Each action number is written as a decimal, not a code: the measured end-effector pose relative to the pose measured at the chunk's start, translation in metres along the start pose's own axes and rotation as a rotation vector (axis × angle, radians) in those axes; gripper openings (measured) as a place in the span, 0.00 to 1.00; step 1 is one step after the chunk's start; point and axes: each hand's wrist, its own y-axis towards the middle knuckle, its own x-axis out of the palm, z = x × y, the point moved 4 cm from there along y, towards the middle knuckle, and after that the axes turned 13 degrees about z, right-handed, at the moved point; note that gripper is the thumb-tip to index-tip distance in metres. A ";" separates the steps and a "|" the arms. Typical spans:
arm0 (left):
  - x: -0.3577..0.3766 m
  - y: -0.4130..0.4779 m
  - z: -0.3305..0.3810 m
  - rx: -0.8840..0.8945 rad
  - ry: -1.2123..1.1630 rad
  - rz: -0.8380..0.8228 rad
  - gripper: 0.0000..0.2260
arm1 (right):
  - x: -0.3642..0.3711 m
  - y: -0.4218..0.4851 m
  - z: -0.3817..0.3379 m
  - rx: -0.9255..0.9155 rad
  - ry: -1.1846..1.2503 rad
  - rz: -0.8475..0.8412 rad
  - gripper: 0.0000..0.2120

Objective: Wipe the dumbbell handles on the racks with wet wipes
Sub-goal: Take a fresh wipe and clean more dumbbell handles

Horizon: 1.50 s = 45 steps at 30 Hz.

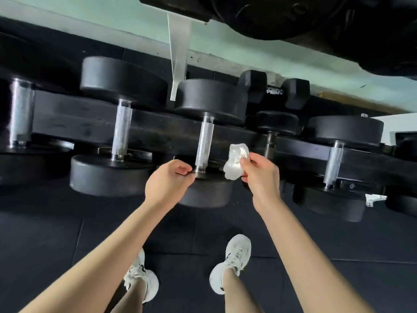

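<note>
The right hand [259,170] pinches a crumpled white wet wipe [235,163] between thumb and fingers, just right of the knurled silver handle [204,146] of a black round-headed dumbbell [211,98] lying on the black rack [90,123]. The left hand [168,181], loosely curled and holding nothing, touches the handle's near end.

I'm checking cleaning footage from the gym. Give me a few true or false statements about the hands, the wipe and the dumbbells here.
1. The right hand holds a crumpled white wipe. True.
2. The wipe is wrapped around the handle. False: it is held beside the handle, apart from it.
3. The left hand is at the handle's near end. True.
4. The person is barefoot. False: white sneakers are on.
</note>
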 end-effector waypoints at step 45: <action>0.019 0.036 -0.043 -0.138 0.162 -0.054 0.41 | 0.137 0.046 0.009 0.106 -0.151 0.075 0.16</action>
